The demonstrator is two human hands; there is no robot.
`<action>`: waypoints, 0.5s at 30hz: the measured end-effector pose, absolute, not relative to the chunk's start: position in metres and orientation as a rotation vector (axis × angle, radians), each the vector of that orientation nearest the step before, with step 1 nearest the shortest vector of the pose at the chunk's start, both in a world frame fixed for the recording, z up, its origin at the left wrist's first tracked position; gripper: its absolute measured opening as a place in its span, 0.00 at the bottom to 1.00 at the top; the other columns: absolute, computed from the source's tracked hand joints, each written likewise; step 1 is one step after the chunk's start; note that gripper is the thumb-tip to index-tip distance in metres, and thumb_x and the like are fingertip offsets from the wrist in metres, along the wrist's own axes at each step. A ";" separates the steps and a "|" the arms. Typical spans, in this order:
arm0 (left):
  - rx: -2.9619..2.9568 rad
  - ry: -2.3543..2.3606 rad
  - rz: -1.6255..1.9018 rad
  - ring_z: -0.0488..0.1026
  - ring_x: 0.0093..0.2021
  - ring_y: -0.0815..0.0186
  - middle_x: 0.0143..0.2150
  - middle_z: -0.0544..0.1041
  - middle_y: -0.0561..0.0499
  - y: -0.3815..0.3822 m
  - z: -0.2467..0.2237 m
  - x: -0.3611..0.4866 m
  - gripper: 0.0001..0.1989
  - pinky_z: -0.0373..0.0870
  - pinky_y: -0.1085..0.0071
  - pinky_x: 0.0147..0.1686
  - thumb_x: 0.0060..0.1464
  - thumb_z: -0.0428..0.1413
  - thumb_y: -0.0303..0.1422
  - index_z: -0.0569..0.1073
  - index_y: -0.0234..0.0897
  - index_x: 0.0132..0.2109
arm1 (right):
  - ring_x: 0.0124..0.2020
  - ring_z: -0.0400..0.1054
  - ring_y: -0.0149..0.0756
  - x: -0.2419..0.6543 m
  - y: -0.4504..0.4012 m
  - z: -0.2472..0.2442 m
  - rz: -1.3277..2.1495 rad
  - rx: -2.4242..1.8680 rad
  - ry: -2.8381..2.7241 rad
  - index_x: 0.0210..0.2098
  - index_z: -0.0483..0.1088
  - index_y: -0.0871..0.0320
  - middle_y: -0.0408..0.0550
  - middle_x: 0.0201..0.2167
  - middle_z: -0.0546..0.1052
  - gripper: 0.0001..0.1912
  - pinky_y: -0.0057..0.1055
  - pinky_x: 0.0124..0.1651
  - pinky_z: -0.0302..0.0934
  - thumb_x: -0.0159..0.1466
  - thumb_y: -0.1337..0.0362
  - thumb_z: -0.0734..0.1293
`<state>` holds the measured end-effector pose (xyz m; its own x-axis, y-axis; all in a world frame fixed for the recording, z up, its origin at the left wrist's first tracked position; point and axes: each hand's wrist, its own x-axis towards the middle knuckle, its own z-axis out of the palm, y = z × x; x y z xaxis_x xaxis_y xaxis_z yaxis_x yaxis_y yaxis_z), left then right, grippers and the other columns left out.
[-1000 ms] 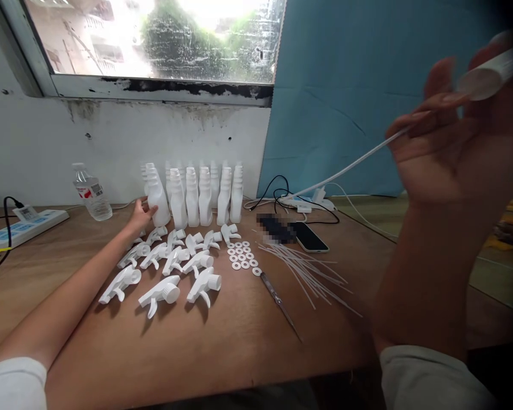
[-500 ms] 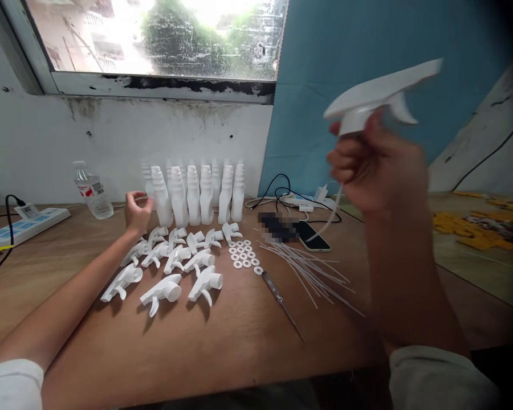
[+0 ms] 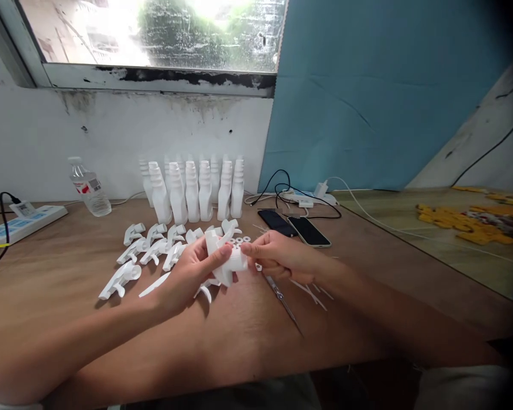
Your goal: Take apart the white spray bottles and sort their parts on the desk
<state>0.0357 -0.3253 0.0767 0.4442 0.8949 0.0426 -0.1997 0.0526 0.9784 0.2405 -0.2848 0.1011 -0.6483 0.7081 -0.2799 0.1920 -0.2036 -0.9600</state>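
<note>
In the head view, my left hand (image 3: 187, 278) is closed around a white trigger spray head (image 3: 235, 260), held above the table with its round collar facing right. My right hand (image 3: 284, 254) is at that collar, thumb and fingers pinched together; what they hold, if anything, is hidden. Several more white spray heads (image 3: 120, 279) lie to the left and behind my left hand. White ring washers (image 3: 247, 240) show just beyond my hands, partly covered. Thin white tubes (image 3: 310, 293) lie partly under my right hand. Beside them rests a screwdriver with a clear handle (image 3: 277, 291).
Several white bottles (image 3: 192, 193) stand upright by the wall. A clear water bottle (image 3: 90, 191) and a power strip (image 3: 25, 223) are at the left. Two phones, one a dark-screened phone (image 3: 309, 230), lie behind my right hand, near black cables (image 3: 282, 185).
My right hand has come down from high on the right to the middle. My left hand has left the bottles and now holds a spray head. The view has shifted slightly.
</note>
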 end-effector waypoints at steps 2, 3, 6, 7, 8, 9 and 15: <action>1.098 0.701 0.876 0.72 0.26 0.67 0.29 0.73 0.50 -0.330 0.068 0.033 0.13 0.65 0.75 0.21 0.55 0.56 0.41 0.67 0.37 0.42 | 0.14 0.37 0.17 0.252 -0.274 0.103 1.918 -1.028 -1.616 0.29 0.68 0.64 0.31 0.13 0.47 0.22 0.17 0.14 0.34 0.56 0.48 0.70; 1.019 0.678 0.823 0.72 0.26 0.66 0.29 0.73 0.50 -0.332 0.063 0.033 0.13 0.63 0.74 0.21 0.54 0.56 0.40 0.67 0.37 0.42 | 0.15 0.40 0.17 0.259 -0.266 0.103 1.915 -1.013 -1.574 0.33 0.69 0.64 0.32 0.15 0.50 0.22 0.16 0.15 0.37 0.56 0.49 0.70; 0.752 0.590 0.652 0.70 0.24 0.66 0.27 0.72 0.50 -0.338 0.044 0.034 0.14 0.59 0.74 0.21 0.52 0.55 0.38 0.67 0.37 0.44 | 0.18 0.53 0.20 0.281 -0.241 0.094 1.790 -1.067 -1.528 0.43 0.69 0.62 0.39 0.22 0.62 0.23 0.17 0.17 0.47 0.58 0.50 0.69; 0.669 0.566 0.600 0.69 0.24 0.66 0.27 0.71 0.50 -0.340 0.037 0.036 0.14 0.58 0.74 0.21 0.52 0.55 0.39 0.67 0.37 0.44 | 0.21 0.58 0.22 0.288 -0.233 0.088 1.669 -1.126 -1.556 0.43 0.68 0.62 0.42 0.26 0.67 0.24 0.19 0.19 0.53 0.57 0.50 0.69; 0.599 0.546 0.557 0.69 0.24 0.66 0.27 0.70 0.50 -0.342 0.030 0.037 0.15 0.56 0.74 0.22 0.52 0.54 0.40 0.67 0.37 0.44 | 0.26 0.64 0.26 0.294 -0.227 0.082 1.521 -1.227 -1.614 0.43 0.68 0.63 0.47 0.31 0.70 0.25 0.22 0.24 0.60 0.56 0.48 0.69; 0.546 0.524 0.527 0.69 0.24 0.66 0.28 0.69 0.50 -0.343 0.023 0.038 0.15 0.55 0.74 0.22 0.53 0.53 0.42 0.67 0.37 0.44 | 0.32 0.68 0.30 0.300 -0.222 0.077 1.357 -1.337 -1.665 0.43 0.68 0.63 0.52 0.37 0.72 0.27 0.25 0.31 0.64 0.55 0.47 0.70; 0.483 0.435 0.529 0.70 0.29 0.66 0.33 0.68 0.48 -0.343 0.006 0.040 0.12 0.56 0.73 0.27 0.57 0.53 0.38 0.66 0.37 0.46 | 0.34 0.71 0.39 0.306 -0.229 0.066 0.618 -1.761 -2.060 0.31 0.70 0.64 0.56 0.33 0.76 0.27 0.31 0.36 0.63 0.57 0.42 0.64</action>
<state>0.0397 -0.3433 0.0057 0.7788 0.5685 -0.2652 -0.3707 0.7581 0.5365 0.3060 -0.2289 0.0662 -0.1588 0.9873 -0.0098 0.8298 0.1280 -0.5431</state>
